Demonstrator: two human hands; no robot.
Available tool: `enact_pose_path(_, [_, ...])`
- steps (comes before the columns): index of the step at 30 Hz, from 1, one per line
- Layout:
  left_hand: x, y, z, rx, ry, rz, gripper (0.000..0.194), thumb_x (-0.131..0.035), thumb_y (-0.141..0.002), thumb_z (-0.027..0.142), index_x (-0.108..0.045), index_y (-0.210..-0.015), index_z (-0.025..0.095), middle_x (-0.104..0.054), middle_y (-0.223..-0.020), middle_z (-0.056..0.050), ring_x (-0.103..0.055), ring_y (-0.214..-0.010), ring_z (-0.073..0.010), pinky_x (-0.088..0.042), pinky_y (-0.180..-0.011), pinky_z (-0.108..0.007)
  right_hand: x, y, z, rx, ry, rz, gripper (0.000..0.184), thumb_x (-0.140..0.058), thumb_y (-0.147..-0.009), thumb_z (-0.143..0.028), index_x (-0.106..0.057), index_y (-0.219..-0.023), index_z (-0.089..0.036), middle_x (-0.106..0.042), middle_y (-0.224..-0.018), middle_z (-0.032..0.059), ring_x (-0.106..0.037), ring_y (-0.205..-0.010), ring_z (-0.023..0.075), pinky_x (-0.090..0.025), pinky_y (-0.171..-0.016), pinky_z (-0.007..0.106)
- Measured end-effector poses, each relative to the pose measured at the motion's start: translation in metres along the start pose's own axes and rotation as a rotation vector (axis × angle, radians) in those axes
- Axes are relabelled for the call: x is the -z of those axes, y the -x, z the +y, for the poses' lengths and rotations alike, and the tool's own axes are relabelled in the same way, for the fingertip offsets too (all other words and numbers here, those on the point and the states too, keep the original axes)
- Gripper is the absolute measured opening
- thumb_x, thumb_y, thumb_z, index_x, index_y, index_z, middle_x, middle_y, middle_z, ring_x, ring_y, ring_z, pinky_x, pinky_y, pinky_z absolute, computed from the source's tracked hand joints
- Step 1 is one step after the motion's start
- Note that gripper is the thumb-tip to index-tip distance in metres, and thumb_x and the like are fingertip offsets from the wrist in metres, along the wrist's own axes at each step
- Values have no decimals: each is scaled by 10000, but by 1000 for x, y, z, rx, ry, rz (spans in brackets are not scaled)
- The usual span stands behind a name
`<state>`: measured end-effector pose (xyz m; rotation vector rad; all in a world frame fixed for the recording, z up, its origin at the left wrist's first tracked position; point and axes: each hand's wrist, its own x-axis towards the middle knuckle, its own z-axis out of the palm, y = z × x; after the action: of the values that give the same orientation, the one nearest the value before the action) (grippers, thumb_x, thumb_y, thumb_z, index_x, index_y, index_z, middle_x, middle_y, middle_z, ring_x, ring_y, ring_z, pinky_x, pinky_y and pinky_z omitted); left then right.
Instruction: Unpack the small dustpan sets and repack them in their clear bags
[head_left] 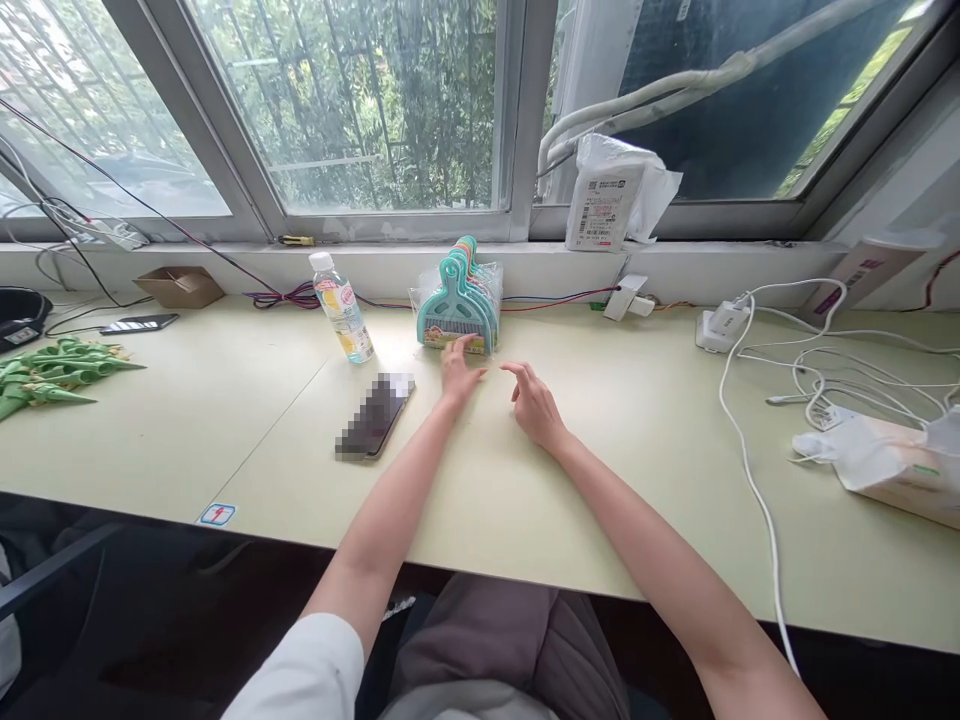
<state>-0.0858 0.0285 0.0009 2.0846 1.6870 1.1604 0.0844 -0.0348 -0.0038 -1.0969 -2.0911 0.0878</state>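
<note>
My left hand (459, 370) rests on the pale green desk (247, 440) with its fingertips at the front edge of a clear-wrapped pack of teal plastic hand brushes (457, 300). It holds nothing. My right hand (534, 405) lies to its right, fingers apart and pointing left, a little in front of the pack and touching nothing but possibly the desk. A plastic water bottle (341, 310) with a yellow label stands left of the pack. A smartphone (375, 415) with a blurred screen lies beside my left hand.
A heap of green pointed objects (60, 375) lies at the far left, with a small cardboard box (180, 287) behind it. Coiled white cables (832, 370), a charger (720, 325) and a tissue pack (885, 465) sit right. Windows line the back; the desk's front edge is near me.
</note>
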Motion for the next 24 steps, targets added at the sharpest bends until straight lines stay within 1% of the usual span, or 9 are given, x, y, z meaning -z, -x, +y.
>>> enact_pose_path(2, [4, -3, -8, 111, -82, 105, 521, -699, -716, 203, -567, -1217, 255, -547, -1240, -96, -474, -1145, -276, -409, -952, -406, 1, 0, 0, -32, -30, 25, 658, -314, -668, 66, -403, -1254, -222, -535, -1227, 85, -583, -661, 137, -461, -698, 306])
enact_pose_path(4, [7, -4, -14, 195, -147, 110, 414, -673, -741, 202, -615, -1147, 258, -587, -1210, -89, -466, -1142, -293, -387, -952, -446, 1, 0, 1, -42, -62, 31, 646, -320, -674, 56, -397, -1248, -230, -532, -1200, 83, -586, -673, 141, -463, -692, 307])
enact_pose_path(6, [8, -4, -15, 212, -221, 83, 271, -629, -778, 215, -677, -1041, 260, -660, -1090, -77, -489, -1088, -297, -361, -952, -475, 0, 0, 1, -42, -81, 33, 618, -327, -690, 44, -402, -1236, -236, -530, -1192, 84, -592, -684, 144, -463, -697, 312])
enact_pose_path(8, [7, -3, -12, 155, -305, 57, 205, -571, -816, 217, -724, -948, 253, -699, -951, -86, -514, -1027, -290, -337, -966, -474, 0, -1, 0, -52, -93, 39, 593, -329, -702, 37, -413, -1223, -232, -530, -1187, 83, -598, -681, 140, -463, -702, 316])
enact_pose_path(11, [7, -2, -4, 47, -407, 9, 263, -504, -841, 184, -760, -876, 234, -712, -860, -110, -549, -967, -275, -354, -956, -430, 2, -3, -2, -95, -105, 53, 569, -333, -700, 34, -430, -1203, -215, -537, -1158, 79, -609, -688, 137, -466, -701, 314])
enact_pose_path(15, [15, 4, 11, 4, -476, -90, 299, -479, -839, 147, -768, -882, 208, -730, -887, -117, -612, -895, -262, -423, -871, -390, 5, -3, -4, -129, -111, 36, 565, -337, -678, 35, -461, -1177, -198, -550, -1119, 74, -621, -730, 143, -477, -718, 315])
enact_pose_path(17, [21, 10, 22, -6, -464, -144, 317, -458, -849, 143, -766, -907, 191, -731, -947, -116, -637, -898, -246, -446, -846, -355, 4, -3, -4, -129, -99, 40, 562, -337, -670, 31, -484, -1164, -193, -560, -1127, 82, -624, -816, 162, -478, -764, 327])
enact_pose_path(21, [26, 35, 52, -31, -390, -190, 296, -483, -831, 155, -764, -910, 206, -733, -977, -85, -657, -933, -223, -470, -829, -305, -4, -5, 4, -196, -66, 119, 482, -358, -774, -66, -496, -1221, -181, -548, -1232, 118, -544, -1108, 227, -433, -947, 389])
enact_pose_path(24, [22, 66, 78, -149, -260, -249, 252, -531, -797, 174, -767, -859, 237, -742, -898, -57, -669, -864, -208, -486, -793, -298, -5, -8, 11, -362, -83, 132, 471, -395, -855, -229, -446, -1314, -143, -527, -1308, 150, -469, -1228, 263, -374, -1028, 434])
